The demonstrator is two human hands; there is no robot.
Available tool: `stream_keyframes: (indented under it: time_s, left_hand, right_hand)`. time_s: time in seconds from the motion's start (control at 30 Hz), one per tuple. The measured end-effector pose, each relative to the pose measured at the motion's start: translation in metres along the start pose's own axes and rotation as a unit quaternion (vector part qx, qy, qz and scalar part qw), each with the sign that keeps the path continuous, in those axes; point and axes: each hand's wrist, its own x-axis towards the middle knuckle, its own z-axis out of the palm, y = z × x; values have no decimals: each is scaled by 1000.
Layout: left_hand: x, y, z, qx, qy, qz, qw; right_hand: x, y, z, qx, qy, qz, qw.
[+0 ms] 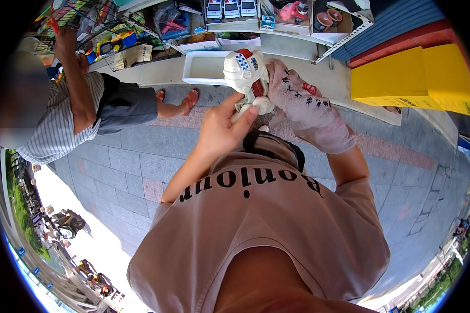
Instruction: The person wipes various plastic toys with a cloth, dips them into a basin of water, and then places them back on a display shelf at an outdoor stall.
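Observation:
My left hand (228, 124) grips a white plastic toy (246, 72) by its lower part, thumb on top. The toy has a rounded upper body, red translucent parts and blue checkered stickers. It is held up in front of my waist. A pale pink towel (297, 94) with dark stitched characters and a red mark lies against the toy's right side. My right hand (307, 136) is mostly covered by this towel, which wraps back over the wrist; its fingers are hidden. Behind the toy, a white plastic basin (205, 66) sits on the ledge.
Metal shelves (286, 29) hold boxed toys, including several toy police cars (231, 8). At left, a person in a striped shirt (62, 129) reaches into a wire rack (98, 23) of toys. A yellow box (411, 78) stands at right. Grey paving (121, 172) lies underfoot.

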Motion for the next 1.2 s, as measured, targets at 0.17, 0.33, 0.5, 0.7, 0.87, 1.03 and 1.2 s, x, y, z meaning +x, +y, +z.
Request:
stream_keyframes:
  time_s: [0.17,0.33,0.5,0.7,0.87,1.03,1.2]
  left_hand:
    - [4,2,0,101,8,-19,995]
    - [9,-8,5,124,12,-60,990]
    - [7,-16,10,106,42,-27,993]
    - [6,-17,11,66,38,-50,996]
    - [0,-21,3,-50,-42,-80,995]
    - [-1,-33,-2,-58,-48,-96,993]
    - [-2,-28,-2,56,-8,-32,998]
  right_hand:
    - [4,4,15,241,-28,66,968]
    - [5,14,34,116,-11,74,990]
    - [10,18,43,-118,4,43,992]
    - [4,30,57,-34,63,62,995]
    - [14,2,43,-364,34,17,931]
    - [14,-3,41,-135,-3,-5,991]
    - [13,4,55,376,30,86,922]
